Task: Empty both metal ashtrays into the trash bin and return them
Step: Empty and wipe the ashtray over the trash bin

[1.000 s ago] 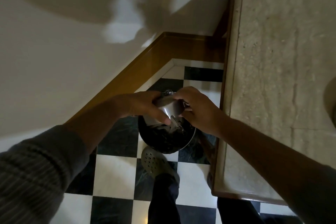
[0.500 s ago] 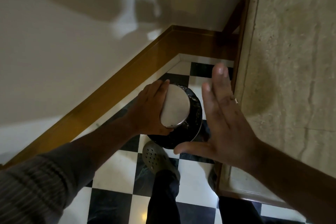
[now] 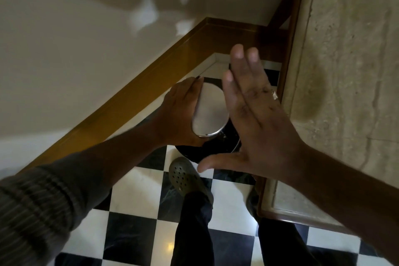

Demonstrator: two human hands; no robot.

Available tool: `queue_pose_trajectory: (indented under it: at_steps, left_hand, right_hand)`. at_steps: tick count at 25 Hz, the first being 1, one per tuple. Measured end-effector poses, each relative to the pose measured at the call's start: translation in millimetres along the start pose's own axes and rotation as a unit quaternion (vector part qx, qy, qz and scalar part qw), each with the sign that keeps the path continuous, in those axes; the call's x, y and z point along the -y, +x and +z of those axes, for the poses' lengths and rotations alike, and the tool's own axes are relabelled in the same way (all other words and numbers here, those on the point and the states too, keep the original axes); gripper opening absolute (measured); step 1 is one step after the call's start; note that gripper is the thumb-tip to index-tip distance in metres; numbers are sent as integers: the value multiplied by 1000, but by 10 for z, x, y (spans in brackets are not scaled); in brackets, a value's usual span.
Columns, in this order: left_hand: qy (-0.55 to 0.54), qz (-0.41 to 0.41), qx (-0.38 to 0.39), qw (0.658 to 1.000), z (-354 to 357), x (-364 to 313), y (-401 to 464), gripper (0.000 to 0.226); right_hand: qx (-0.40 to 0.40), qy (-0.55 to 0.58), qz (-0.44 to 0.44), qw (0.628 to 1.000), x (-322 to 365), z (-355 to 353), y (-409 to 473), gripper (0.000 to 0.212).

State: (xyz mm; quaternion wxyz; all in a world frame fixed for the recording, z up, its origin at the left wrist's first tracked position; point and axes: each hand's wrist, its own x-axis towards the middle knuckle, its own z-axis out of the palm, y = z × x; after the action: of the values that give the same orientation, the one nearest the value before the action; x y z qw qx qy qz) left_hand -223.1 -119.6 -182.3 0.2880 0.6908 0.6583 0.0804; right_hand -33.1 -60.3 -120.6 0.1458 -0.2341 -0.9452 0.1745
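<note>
My left hand grips a round metal ashtray, turned upside down with its flat silver underside facing me, right above the black trash bin on the floor. My right hand is flat and open beside the ashtray's right edge, fingers stretched forward, a ring on one finger, dark smudges on the palm. It covers part of the bin's rim. Only one ashtray is in view.
The bin stands in a corner between a white wall with a wooden skirting board and a stone-topped table with a wooden edge on the right. The floor is black-and-white checkered. My foot in a grey clog is just before the bin.
A second ago both hands held the ashtray tilted over the bin. My right hand has let go and opened flat; the left now holds the ashtray upside down, raised a little.
</note>
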Motion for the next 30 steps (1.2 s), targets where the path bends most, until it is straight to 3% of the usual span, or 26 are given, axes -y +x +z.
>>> queue_pose_trajectory:
  at_steps: [1, 3, 4, 5, 7, 9, 12, 13, 15, 16, 17, 20, 23, 26, 28, 30]
  left_hand:
    - [-7, -3, -10, 1000, 2, 2, -11, 123]
    - [-14, -7, -42, 999, 45, -15, -67, 121]
    - [-12, -6, -46, 999, 73, -29, -98, 122]
    - [-8, -4, -46, 999, 102, -34, -122, 122]
    - [-1, 7, -45, 999, 172, 12, -142, 117]
    - [4, 17, -30, 999, 224, 77, -144, 113]
    - [-10, 10, -29, 999, 233, 117, -140, 125]
    - [-20, 12, -39, 999, 228, 115, -150, 127]
    - [-24, 26, -60, 998, 226, 71, -168, 127]
    - [-18, 35, -57, 998, 229, 40, -175, 128]
    - [-16, 38, -53, 998, 228, 10, -178, 128]
    - [-23, 33, -48, 998, 261, -13, -150, 129]
    - [-55, 24, -38, 997, 241, -49, -140, 129]
    - [-160, 3, -8, 987, 160, 12, -187, 129]
    - [-274, -75, 33, 958, 60, -10, -232, 119]
    - [-421, -192, 40, 885, 35, -79, -298, 83]
  right_hand:
    - [35, -23, -5, 999, 7, 31, -22, 128]
    - [272, -68, -16, 960, 33, 145, -90, 132]
    - [345, -77, -8, 935, 36, 205, -158, 135]
    - [357, -78, 1, 931, 31, 246, -198, 136]
    - [283, -70, -9, 957, 49, 260, -164, 134]
    - [135, -44, -14, 990, 71, 216, -97, 133]
    - [-25, -39, 7, 999, 53, 177, -103, 123]
    - [10, -68, -7, 998, 24, 197, -127, 123]
    - [228, -138, -48, 963, 13, 306, -241, 130]
    - [294, -149, -53, 943, 7, 372, -317, 131]
    - [313, -160, -51, 935, -4, 417, -366, 131]
    - [271, -172, -45, 946, -20, 456, -361, 111]
    - [190, -133, -19, 973, -97, 474, -401, 58]
    - [187, -43, 36, 981, -155, 395, -362, 55]
    - [186, 28, 69, 980, -186, 322, -296, 56]
    - [161, 112, 145, 970, -205, 293, -216, 52]
